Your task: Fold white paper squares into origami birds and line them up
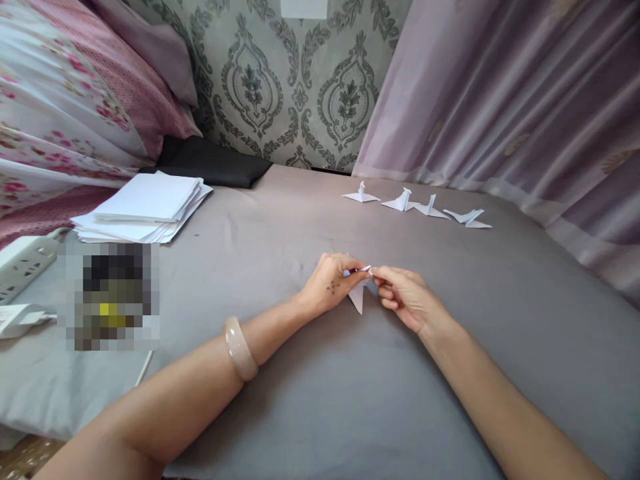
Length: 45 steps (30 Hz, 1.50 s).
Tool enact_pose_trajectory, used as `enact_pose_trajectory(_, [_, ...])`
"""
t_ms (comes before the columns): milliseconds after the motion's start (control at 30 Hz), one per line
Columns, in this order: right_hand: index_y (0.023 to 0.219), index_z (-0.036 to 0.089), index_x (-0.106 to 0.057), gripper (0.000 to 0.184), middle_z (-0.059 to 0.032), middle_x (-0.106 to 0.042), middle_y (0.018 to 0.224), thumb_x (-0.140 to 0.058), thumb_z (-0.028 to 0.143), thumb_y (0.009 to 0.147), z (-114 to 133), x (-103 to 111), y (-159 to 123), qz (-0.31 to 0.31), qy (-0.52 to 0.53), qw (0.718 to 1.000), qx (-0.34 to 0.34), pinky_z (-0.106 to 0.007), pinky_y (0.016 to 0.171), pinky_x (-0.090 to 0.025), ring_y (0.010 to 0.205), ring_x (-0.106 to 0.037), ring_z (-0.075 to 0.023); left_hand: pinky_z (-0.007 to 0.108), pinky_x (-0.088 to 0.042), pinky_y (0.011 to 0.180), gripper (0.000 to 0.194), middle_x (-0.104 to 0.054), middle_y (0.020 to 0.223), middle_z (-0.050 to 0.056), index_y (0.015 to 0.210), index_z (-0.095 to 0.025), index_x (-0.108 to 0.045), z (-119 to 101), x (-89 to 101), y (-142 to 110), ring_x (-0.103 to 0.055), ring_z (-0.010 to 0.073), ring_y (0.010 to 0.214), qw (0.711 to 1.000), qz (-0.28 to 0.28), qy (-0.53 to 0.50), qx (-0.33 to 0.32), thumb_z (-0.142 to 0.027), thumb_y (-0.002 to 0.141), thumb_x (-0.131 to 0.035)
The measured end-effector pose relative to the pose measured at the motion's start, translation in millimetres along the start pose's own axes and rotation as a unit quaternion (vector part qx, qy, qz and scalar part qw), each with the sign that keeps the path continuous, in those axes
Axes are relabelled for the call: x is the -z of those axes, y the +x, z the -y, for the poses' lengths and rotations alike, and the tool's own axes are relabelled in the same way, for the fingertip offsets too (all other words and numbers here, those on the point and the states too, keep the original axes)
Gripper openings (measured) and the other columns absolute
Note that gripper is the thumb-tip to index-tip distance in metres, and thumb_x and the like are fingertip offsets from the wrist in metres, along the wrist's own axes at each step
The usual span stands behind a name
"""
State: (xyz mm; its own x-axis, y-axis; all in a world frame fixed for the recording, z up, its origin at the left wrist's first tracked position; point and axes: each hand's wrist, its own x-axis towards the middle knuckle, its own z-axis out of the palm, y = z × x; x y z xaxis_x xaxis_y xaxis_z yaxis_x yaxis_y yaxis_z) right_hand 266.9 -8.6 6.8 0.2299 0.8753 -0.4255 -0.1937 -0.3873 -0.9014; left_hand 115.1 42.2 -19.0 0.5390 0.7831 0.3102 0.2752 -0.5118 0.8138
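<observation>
A smooth grey cloth-covered surface (300, 407) stretched wide to both sides.
Near its middle, the bare left hand (327, 283) and bare right hand (407, 295) met, fingertips pinching one small folded white-paper figure (357, 299). Beyond, left, lay one stack of white paper sheets (145, 198); farther, four white folded-paper birds (403, 201) lined up near the purple curtain (500, 113).

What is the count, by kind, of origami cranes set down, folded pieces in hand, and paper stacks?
Set-down origami cranes: 4
Held folded paper piece: 1
Paper stack: 1
Total: 6
</observation>
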Motion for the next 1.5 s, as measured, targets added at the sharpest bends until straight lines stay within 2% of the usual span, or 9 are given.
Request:
enact_pose_trajectory(133, [0.061, 0.014, -0.055, 0.022, 0.0042, -0.049, 0.059, -0.073, 0.027, 0.061, -0.2, -2.8, -2.6, -0.012, -0.021, 1.0, 0.018, -0.015, 0.033, -0.02, 0.043, -0.033, -0.0009, 0.025, -0.047, 0.079, 0.013, -0.076, 0.089, 0.002, 0.085, -0.02, -0.074, 2.1, -0.6, -0.1, -0.067, 0.0157, 0.084, 1.0, -0.006, -0.015, -0.007, -0.026, 0.087, -0.063])
enact_pose_trajectory(367, [0.059, 0.015, -0.052, 0.022, 0.0052, -0.047, 0.056, -0.072, 0.025, 0.057, -0.1, -0.8, 1.2, -0.001, 0.008, 1.0, -0.018, -0.015, 0.033, -0.018, 0.042, -0.03, -0.0008, 0.024, -0.047, 0.078, 0.015, -0.076, 0.086, 0.003, 0.084, -0.019, -0.075, 1.3, 1.0, 0.3, -0.067, 0.015, 0.082, 0.999, 0.0, -0.027, -0.026, -0.026, 0.088, -0.062])
enact_pose_trajectory(567, [0.06, 0.016, -0.052, 0.021, 0.0054, -0.046, 0.056, -0.07, 0.025, 0.058, 0.4, -0.5, 0.7, -0.001, 0.017, 0.999, -0.031, -0.015, 0.033, -0.018, 0.041, -0.03, -0.0008, 0.024, -0.047, 0.077, 0.016, -0.076, 0.086, 0.003, 0.085, -0.019, -0.075, 0.4, 2.1, -0.1, -0.068, 0.0149, 0.081, 1.0, 0.003, -0.025, -0.018, -0.025, 0.088, -0.061])
enact_pose_trajectory(867, [0.063, 0.015, -0.056, 0.024, 0.0033, -0.05, 0.062, -0.075, 0.029, 0.061, -4.2, 8.6, 2.6, 0.037, 0.002, 0.999, -0.022, -0.017, 0.036, -0.018, 0.045, -0.033, -0.0018, 0.025, -0.05, 0.077, 0.017, -0.075, 0.084, 0.004, 0.082, -0.018, -0.074, 7.9, -1.9, -0.2, -0.067, 0.0163, 0.083, 0.994, 0.002, -0.104, 0.02, -0.029, 0.086, -0.062])
enact_pose_trajectory(1000, [0.076, 0.018, -0.064, 0.023, 0.0017, -0.055, 0.065, -0.072, 0.038, 0.068, -10.1, 16.5, 0.1, -0.028, -0.111, 0.99, 0.085, -0.021, 0.041, -0.028, 0.048, -0.039, -0.006, 0.025, -0.049, 0.076, 0.017, -0.075, 0.085, 0.004, 0.081, -0.017, -0.074, 4.3, -0.3, -1.0, -0.067, 0.0163, 0.083, 0.991, -0.003, -0.124, 0.044, -0.029, 0.085, -0.063])
enact_pose_trajectory(1133, [0.087, 0.023, -0.064, 0.016, 0.0017, -0.059, 0.068, -0.066, 0.036, 0.077, -17.0, 20.7, -4.1, -0.054, -0.252, 0.931, 0.26, -0.026, 0.052, -0.037, 0.053, -0.046, -0.0101, 0.026, -0.049, 0.077, 0.014, -0.075, 0.084, 0.003, 0.081, -0.018, -0.074, 2.0, 0.8, -1.7, -0.066, 0.0158, 0.082, 0.99, -0.009, -0.13, 0.045, -0.028, 0.084, -0.065])
enact_pose_trajectory(1233, [0.084, 0.023, -0.063, 0.01, -0.0004, -0.061, 0.081, -0.063, 0.033, 0.082, -21.2, 19.7, -3.5, -0.038, -0.302, 0.892, 0.335, -0.026, 0.056, -0.039, 0.056, -0.049, -0.0095, 0.025, -0.049, 0.077, 0.013, -0.074, 0.084, 0.003, 0.081, -0.018, -0.074, 2.8, 0.4, -1.6, -0.066, 0.0152, 0.082, 0.99, -0.014, -0.133, 0.038, -0.028, 0.084, -0.066])
enact_pose_trajectory(1367, [0.083, 0.023, -0.063, 0.01, -0.002, -0.06, 0.089, -0.06, 0.032, 0.085, -23.0, 17.5, -0.5, -0.029, -0.314, 0.872, 0.374, -0.026, 0.058, -0.041, 0.061, -0.051, -0.0101, 0.025, -0.049, 0.076, 0.015, -0.074, 0.083, 0.003, 0.081, -0.018, -0.074, 2.7, 0.5, -1.5, -0.066, 0.0154, 0.082, 0.99, -0.01, -0.131, 0.044, -0.029, 0.084, -0.065])
enact_pose_trajectory(1500, [0.083, 0.023, -0.063, 0.014, -0.0031, -0.063, 0.089, -0.061, 0.036, 0.084, -22.2, 17.5, 0.4, -0.02, -0.29, 0.893, 0.343, -0.027, 0.061, -0.043, 0.067, -0.056, -0.0125, 0.026, -0.049, 0.078, 0.015, -0.074, 0.085, 0.004, 0.081, -0.018, -0.073, 0.8, 1.2, -1.9, -0.066, 0.0163, 0.084, 0.989, -0.005, -0.139, 0.047, -0.029, 0.084, -0.064])
